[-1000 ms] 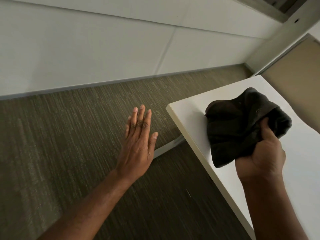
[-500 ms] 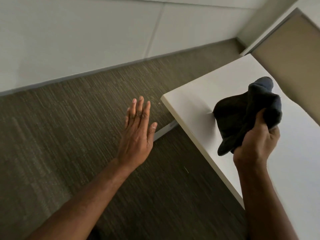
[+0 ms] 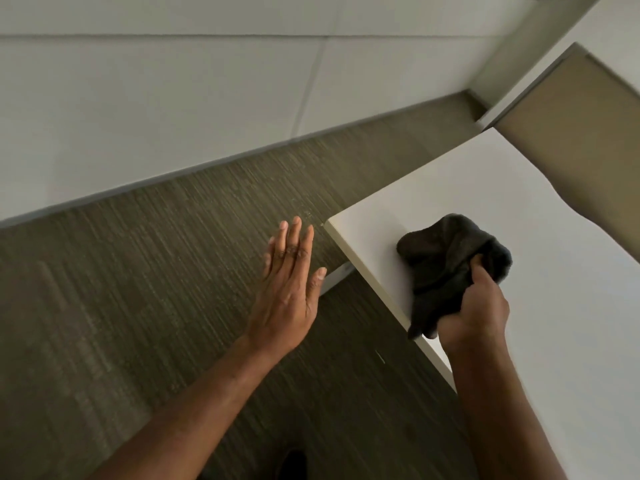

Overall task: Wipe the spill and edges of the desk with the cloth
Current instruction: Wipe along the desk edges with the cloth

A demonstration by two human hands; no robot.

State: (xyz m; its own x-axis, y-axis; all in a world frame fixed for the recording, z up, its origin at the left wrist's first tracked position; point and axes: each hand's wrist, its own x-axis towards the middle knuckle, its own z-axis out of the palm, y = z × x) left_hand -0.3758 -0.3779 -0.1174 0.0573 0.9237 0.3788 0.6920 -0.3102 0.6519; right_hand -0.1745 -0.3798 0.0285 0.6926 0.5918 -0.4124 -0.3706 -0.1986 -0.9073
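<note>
A white desk (image 3: pixel 491 202) fills the right side, its near-left corner pointing toward the floor. A dark bunched cloth (image 3: pixel 440 265) rests on the desktop near the left edge, its lower end hanging just over that edge. My right hand (image 3: pixel 474 306) is closed around the cloth from behind. Off the desk to the left, my left hand (image 3: pixel 289 282) hovers over the carpet, flat with fingers extended, holding nothing. No spill shows on the desktop.
Grey-brown carpet (image 3: pixel 138 289) covers the floor left of the desk. A white wall panel (image 3: pixel 156 98) with a grey baseboard runs behind it. A tan partition (image 3: pixel 571 133) stands along the desk's far side. A white desk foot (image 3: pixel 337 277) shows under the corner.
My right hand has drawn the cloth back toward the desk's left edge, so its lower end now hangs over it. My left hand has stayed flat beside the desk.
</note>
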